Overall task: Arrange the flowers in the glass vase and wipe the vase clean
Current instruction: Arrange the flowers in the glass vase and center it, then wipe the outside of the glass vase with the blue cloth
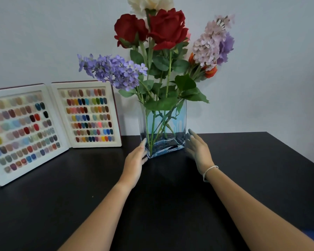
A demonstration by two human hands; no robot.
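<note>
Both hands, left (135, 161) and right (198, 150), flanked the centre-frame vase (163, 129) of flowers (166, 29), fingers straight; left touched glass.

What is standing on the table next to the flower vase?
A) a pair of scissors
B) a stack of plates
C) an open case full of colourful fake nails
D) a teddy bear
C: an open case of nail colour samples stands propped to the left of the glass vase on the dark table; no plates, teddy bear or scissors are in view.
</note>
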